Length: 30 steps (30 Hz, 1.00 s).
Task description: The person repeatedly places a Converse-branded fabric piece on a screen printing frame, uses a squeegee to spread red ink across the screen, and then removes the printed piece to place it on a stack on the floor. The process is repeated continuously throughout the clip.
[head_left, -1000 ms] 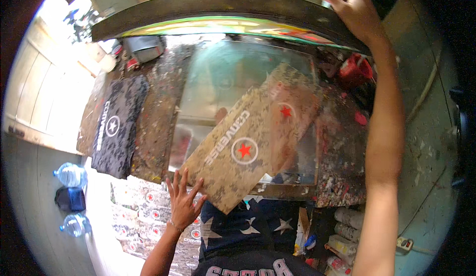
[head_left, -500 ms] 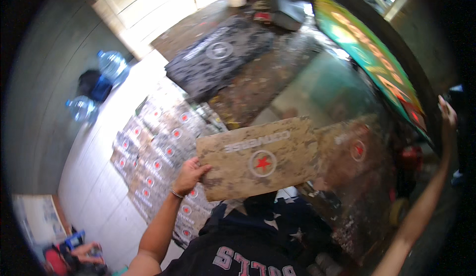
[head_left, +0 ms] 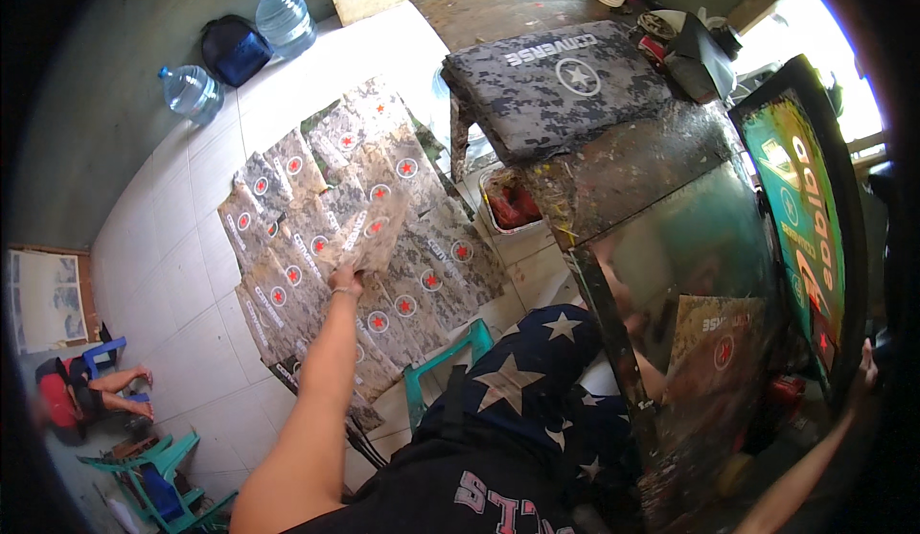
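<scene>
Saw bare tiled floor (head_left: 182, 275) at far left, open between the wall (head_left: 105, 122) and the spread of camouflage sheets (head_left: 287, 294), with a green chair (head_left: 158, 472) low in that corner and two water bottles (head_left: 286, 22) beside a dark bag (head_left: 236, 51) above. Had swung leftward in the last half second, and with the left hand (head_left: 347, 280) had brought the tan sheet (head_left: 369, 242) out over the spread. Pinched its near edge between narrow fingers; could not tell whether its far edge touched the sheets beneath. Judged this as one printed piece cleared from the work area, the left hand not yet free. Had overlapping sheets all round it, and a green stool (head_left: 479, 335) just beside the spread's lower right edge. Further right, met the dark near edge of the surface (head_left: 623, 165), with a grey cloth (head_left: 537, 93) on its far part. Noticed another tan piece (head_left: 714, 347) at the shiny panel (head_left: 661, 246), whether on or under it unclear. Found the frame (head_left: 800, 198) tilted up, with open room over the panel. Kept the right hand (head_left: 866, 366) at its outer edge, fingers too dim to tell wide from narrow.
</scene>
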Available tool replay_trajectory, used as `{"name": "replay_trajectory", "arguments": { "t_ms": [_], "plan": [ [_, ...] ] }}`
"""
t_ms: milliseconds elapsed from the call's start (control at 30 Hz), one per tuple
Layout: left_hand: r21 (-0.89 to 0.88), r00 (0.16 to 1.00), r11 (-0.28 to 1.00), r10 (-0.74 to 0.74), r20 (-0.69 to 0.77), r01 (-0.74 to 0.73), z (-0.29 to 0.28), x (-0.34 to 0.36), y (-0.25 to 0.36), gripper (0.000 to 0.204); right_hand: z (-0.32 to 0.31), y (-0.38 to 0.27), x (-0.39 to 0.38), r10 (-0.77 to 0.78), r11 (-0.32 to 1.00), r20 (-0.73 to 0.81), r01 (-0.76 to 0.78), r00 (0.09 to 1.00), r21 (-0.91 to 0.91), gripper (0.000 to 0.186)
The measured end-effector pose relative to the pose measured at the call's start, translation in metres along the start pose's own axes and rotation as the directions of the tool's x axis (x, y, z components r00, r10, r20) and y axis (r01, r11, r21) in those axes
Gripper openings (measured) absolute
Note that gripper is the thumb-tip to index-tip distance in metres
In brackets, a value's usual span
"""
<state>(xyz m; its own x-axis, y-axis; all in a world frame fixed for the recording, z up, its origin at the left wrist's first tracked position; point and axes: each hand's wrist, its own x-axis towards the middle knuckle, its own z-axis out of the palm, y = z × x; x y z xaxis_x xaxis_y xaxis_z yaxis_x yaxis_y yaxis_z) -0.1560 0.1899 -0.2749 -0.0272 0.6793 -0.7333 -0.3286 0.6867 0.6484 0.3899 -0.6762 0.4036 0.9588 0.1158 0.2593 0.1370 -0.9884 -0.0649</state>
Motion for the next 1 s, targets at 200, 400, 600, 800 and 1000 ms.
{"name": "replay_trajectory", "arguments": {
  "t_ms": [200, 400, 600, 800, 1000],
  "plan": [
    [-0.194, 0.929, 0.977, -0.150, -0.337, 0.088, 0.039, 0.011, -0.077, 0.040, 0.005, 0.020, -0.001, -0.001, 0.977, -0.084, 0.019, 0.996, 0.215, 0.061],
    [-0.318, 0.870, 0.913, -0.359, -0.339, 0.253, 0.030, -0.069, -0.177, 0.053, -0.002, 0.006, -0.016, 0.063, 0.961, -0.061, -0.044, 0.996, 0.272, 0.058],
    [0.028, 0.565, 0.833, -0.350, -0.747, 0.552, -0.005, -0.132, -0.250, 0.083, 0.004, 0.002, -0.020, 0.036, 0.959, -0.078, -0.013, 0.996, 0.283, 0.059],
    [0.711, 0.718, 0.466, 0.692, 0.078, -0.526, 0.087, -0.161, -0.147, 0.041, 0.011, -0.002, -0.022, -0.138, 0.958, -0.062, 0.150, 0.988, 0.246, 0.069],
    [-0.113, -0.018, 0.388, 0.241, 0.970, -0.915, 0.239, -0.419, -0.062, 0.028, 0.013, -0.094, -0.043, -0.294, 0.954, -0.232, 0.301, 0.927, -0.004, 0.060]
  ]
}}
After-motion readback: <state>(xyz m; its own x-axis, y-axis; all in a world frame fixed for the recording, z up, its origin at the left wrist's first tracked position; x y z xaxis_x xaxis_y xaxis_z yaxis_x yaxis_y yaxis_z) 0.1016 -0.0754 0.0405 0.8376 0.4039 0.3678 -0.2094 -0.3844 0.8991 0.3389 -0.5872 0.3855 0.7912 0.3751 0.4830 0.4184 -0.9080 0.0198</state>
